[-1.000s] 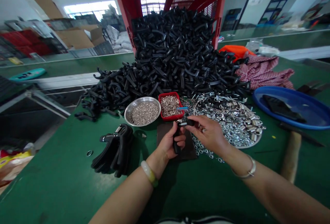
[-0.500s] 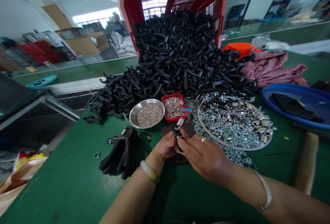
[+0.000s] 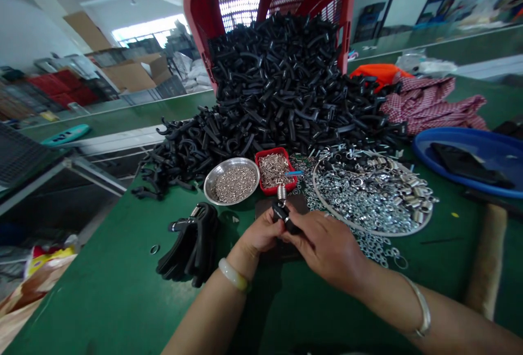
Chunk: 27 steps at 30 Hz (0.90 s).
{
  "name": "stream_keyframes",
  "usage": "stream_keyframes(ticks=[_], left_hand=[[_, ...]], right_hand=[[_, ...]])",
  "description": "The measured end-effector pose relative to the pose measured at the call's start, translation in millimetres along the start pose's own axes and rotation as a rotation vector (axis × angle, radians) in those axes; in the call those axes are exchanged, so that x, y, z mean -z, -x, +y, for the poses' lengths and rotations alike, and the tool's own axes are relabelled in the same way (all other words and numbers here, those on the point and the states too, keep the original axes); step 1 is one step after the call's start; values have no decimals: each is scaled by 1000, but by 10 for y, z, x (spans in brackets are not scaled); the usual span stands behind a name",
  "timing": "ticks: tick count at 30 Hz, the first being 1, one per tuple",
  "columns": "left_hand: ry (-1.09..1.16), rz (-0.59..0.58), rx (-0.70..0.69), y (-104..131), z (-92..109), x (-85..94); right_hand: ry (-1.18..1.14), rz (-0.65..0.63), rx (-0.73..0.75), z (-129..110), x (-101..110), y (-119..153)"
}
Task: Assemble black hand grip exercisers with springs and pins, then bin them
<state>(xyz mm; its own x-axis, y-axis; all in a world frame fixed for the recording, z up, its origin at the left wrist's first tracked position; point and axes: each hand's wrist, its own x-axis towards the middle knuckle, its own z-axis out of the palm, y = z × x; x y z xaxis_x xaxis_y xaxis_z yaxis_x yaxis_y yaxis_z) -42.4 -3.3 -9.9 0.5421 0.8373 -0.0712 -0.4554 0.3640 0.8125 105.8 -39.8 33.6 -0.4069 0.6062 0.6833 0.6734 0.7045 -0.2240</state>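
Both hands meet over a dark block [image 3: 265, 246] on the green table. My left hand [image 3: 262, 232] is closed on a black plastic handle [image 3: 286, 216], its thumb along the near side. Fingers of my right hand [image 3: 330, 240] pinch the same handle from the right. A metal coil spring [image 3: 281, 192] stands up from the handle's far end. Just beyond are a red tray [image 3: 274, 171] of small metal pins and a steel bowl [image 3: 210, 181] of tiny metal pieces. To the left lies a bunch of black handles [image 3: 188, 246] with a spring on top.
A tipped red crate [image 3: 196, 23] spills a big heap of black handles [image 3: 278, 93] across the back. On the right are a round tray [image 3: 379, 232] of washers and springs, a blue basin [image 3: 425, 159] and a wooden-handled hammer [image 3: 486, 257]. A metal ring [image 3: 154, 249] lies left.
The handle has turned between my hands, so its spring now points more nearly straight up. My right fingers have shifted their hold on it.
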Motion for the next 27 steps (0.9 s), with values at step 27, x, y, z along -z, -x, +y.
stream_keyframes(ticks=[27], left_hand=[[29, 475, 46, -98, 10, -194]], right_hand=[[28, -518, -428, 521, -214, -165]])
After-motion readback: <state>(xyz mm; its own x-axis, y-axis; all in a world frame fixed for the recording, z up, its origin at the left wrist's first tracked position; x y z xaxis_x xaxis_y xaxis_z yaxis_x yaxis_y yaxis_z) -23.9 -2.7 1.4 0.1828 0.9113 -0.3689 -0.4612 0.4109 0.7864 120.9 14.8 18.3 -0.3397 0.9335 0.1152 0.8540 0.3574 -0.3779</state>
